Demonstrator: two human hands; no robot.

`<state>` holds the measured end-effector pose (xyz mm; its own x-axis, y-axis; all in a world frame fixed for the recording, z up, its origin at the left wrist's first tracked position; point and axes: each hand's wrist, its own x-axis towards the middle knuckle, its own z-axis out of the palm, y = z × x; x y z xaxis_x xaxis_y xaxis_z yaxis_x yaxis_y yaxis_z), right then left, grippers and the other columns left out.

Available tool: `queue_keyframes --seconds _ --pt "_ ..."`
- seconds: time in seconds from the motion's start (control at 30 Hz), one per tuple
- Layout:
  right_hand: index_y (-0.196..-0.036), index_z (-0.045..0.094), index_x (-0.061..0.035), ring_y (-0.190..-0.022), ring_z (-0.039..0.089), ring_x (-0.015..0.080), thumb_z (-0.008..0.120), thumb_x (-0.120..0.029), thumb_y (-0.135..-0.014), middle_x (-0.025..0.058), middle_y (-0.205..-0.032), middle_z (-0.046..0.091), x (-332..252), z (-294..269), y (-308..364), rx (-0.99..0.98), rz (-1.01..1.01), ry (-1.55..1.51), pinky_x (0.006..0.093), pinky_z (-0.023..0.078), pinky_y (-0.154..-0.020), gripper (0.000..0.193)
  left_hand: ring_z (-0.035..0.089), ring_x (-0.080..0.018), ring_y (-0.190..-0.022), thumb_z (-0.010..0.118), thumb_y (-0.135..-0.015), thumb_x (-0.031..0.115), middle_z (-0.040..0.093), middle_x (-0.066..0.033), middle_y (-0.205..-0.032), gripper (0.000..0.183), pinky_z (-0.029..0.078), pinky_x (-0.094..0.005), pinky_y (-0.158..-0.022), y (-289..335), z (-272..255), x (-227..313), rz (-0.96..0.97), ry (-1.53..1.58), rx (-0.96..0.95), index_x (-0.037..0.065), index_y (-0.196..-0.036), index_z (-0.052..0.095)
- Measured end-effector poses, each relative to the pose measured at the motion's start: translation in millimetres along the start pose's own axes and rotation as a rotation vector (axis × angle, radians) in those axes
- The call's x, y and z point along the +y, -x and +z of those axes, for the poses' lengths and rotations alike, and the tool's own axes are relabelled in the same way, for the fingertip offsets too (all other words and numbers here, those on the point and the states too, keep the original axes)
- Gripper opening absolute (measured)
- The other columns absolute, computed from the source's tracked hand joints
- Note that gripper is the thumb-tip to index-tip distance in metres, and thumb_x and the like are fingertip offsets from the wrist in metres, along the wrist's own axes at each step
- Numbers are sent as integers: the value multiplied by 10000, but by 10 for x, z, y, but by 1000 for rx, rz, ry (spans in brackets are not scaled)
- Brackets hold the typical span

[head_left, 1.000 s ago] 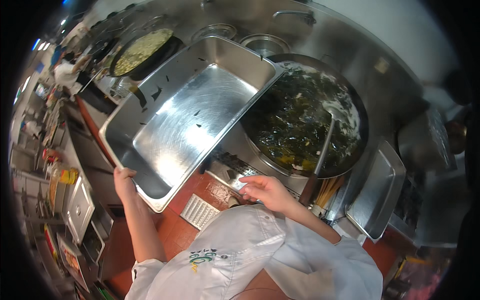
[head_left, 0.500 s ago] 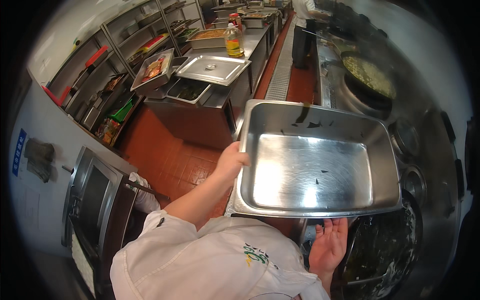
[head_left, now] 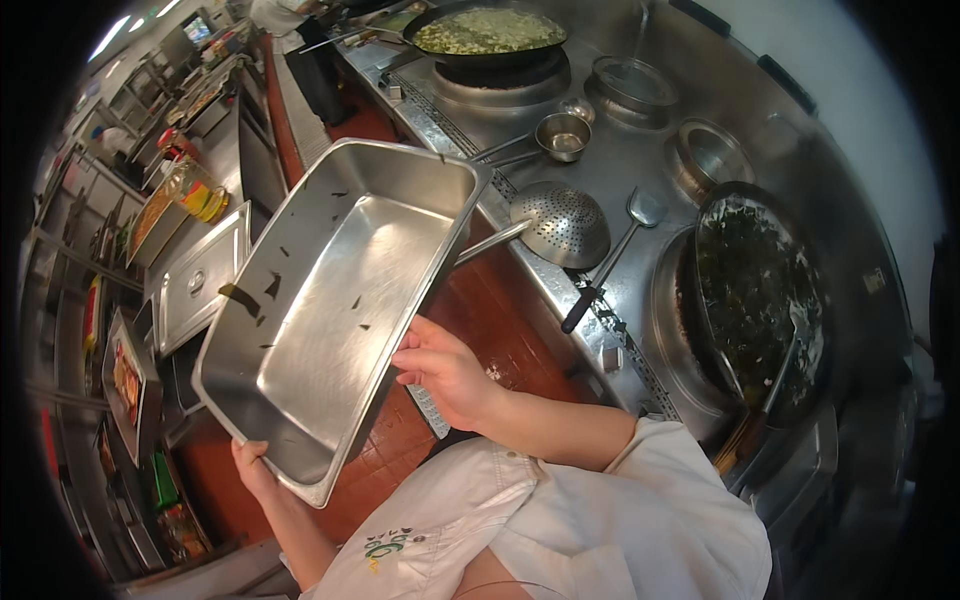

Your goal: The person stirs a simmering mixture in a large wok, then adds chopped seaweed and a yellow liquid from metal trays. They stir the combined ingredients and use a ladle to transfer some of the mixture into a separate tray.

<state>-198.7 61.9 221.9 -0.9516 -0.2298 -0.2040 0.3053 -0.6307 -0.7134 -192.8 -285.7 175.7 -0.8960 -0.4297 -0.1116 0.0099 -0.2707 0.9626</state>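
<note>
A deep rectangular steel pan (head_left: 345, 280) is tilted in front of me, its inside facing up. A few dark green leaf scraps (head_left: 272, 286) cling to its wall and floor. My left hand (head_left: 257, 468) grips the rim near the lower left corner, thumb over the edge. My right hand (head_left: 445, 372) is at the right long side, fingers bent against the rim; part of its grip is hidden. Just beyond the pan, on the stove, lies a perforated ladle (head_left: 565, 225), its handle pointing toward the pan.
On the right are a wok of dark greens (head_left: 752, 260), a black-handled spatula (head_left: 622, 250) and a small steel ladle (head_left: 562, 137). A wok of pale food (head_left: 490, 32) stands farther back. At left, a counter holds a steel lid (head_left: 203, 285) and an oil bottle (head_left: 196, 192). Another person (head_left: 290, 35) stands far back.
My view has swung right toward the stove. The steel pan has turned and tilted in my hands. My right hand has moved from beneath the near rim to touch the pan's right side.
</note>
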Motion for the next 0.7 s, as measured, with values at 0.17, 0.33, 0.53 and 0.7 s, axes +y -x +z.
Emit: queue_keyframes --seconds 0.17,0.33,0.53,0.7 --pt "-1301 539 -121 -1052 497 80 543 -182 -919 -26 -1183 592 202 145 -460 97 89 -62 271 364 -854 387 609 -225 -816 457 -618 -11 598 -97 -928 409 533 -315 -765 -650 114 361 -3 -39 -71 -12 -1020 530" --pt "-1299 549 -103 -1032 516 67 550 -163 -917 -18 -1204 605 68 71 -546 252 -21 -74 251 374 -843 386 610 -223 -752 469 -619 -7 597 -96 -866 342 531 -311 -712 -1152 603 299 -56 -76 -189 -23 -953 540" --pt "-1268 570 -84 -953 515 54 592 -153 -870 -50 -1042 601 -256 -191 -810 317 -205 141 224 392 -814 404 574 -190 -691 475 -642 -25 557 -52 -804 250 517 -298 -651 -1633 1190 -40 -237 13 -230 25 -880 532" --pt "-1255 577 -77 -931 505 56 597 -143 -854 -44 -1026 584 -656 -427 -1335 193 -277 221 222 394 -805 407 620 -252 -750 490 -645 -2 603 -88 -859 245 560 -355 -727 -1920 1487 -175 -468 135 -171 23 -877 566"
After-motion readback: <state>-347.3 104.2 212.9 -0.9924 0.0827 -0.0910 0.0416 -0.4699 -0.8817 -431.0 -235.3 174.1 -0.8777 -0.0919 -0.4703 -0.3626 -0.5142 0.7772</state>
